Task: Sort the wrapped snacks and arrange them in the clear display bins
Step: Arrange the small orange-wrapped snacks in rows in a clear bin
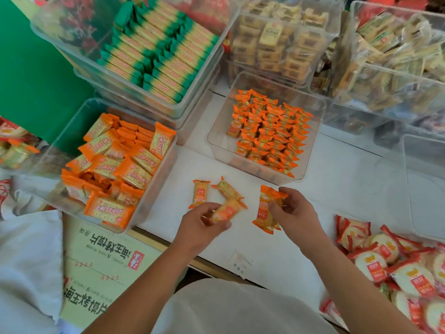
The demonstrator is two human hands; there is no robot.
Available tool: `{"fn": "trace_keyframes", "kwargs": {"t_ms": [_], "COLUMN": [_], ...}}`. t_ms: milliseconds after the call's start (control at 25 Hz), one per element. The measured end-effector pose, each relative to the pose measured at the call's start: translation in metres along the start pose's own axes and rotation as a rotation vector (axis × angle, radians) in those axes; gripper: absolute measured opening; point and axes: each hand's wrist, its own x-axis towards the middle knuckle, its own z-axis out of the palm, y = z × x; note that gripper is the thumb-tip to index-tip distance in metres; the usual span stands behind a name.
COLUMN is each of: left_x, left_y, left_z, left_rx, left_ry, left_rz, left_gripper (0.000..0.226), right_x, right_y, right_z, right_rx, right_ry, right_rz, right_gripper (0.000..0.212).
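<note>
Head view. Both hands work over the white tabletop (pixel 337 179) near its front edge. The left hand (pixel 202 225) pinches a small orange-wrapped snack (pixel 226 210), blurred, between thumb and fingers. The right hand (pixel 295 210) grips the side of a second orange snack (pixel 267 210), a longer pack with crimped orange ends, a pale yellow middle and a red label. Two loose orange snacks (pixel 199 192) (pixel 228 189) lie on the tabletop just beyond the left hand, one upright, one slanted. Toward the middle of the tabletop stands a clear display bin (pixel 216 138) holding small orange packs (pixel 267 133) set in close rows along its right side; its left part is bare. At the left edge, a second clear bin (pixel 72 131) holds larger orange cracker packs (pixel 134 169), loosely heaped. Red-edged round-cake packs (pixel 390 259) pile at the front right corner.
</note>
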Motion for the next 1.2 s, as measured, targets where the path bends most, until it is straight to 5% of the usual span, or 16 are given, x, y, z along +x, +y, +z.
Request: {"fn": "trace_keyframes", "kwargs": {"t_ms": [240,560,760,880,1040,1200], "left_x": [-0.004,0.021,0.053,0.087,0.139,0.171], "left_y": [0.065,0.087,0.115,0.131,0.15,0.131], "left_z": [-0.037,-0.048,-0.046,-0.041,-0.039,-0.048], "left_rx": [-0.044,-0.3,-0.267,-0.108,-0.064,-0.014], "left_ry": [-0.249,-0.059,-0.157,-0.17,-0.091,0.152], "left_rz": [0.095,0.037,0.218,0.362,0.346,0.235], "left_gripper": [0.069,0.033,0.026,0.039,0.036,0.029], "right_x": [0.009,0.012,0.048,0.086,0.139,0.188], "right_y": [-0.025,-0.052,-0.099,-0.128,-0.161,-0.164], "right_z": [0.023,0.065,0.053,0.042,0.024,0.037], "right_rx": [-0.114,0.016,0.249,0.11,-0.068,-0.321], "right_ry": [-0.131,-0.122,-0.144,-0.166,-0.233,-0.164], "right_rz": [-0.089,-0.131,-0.087,-0.128,-0.145,-0.234], "right_gripper": [0.049,0.04,0.046,0.076,0.061,0.078]}}
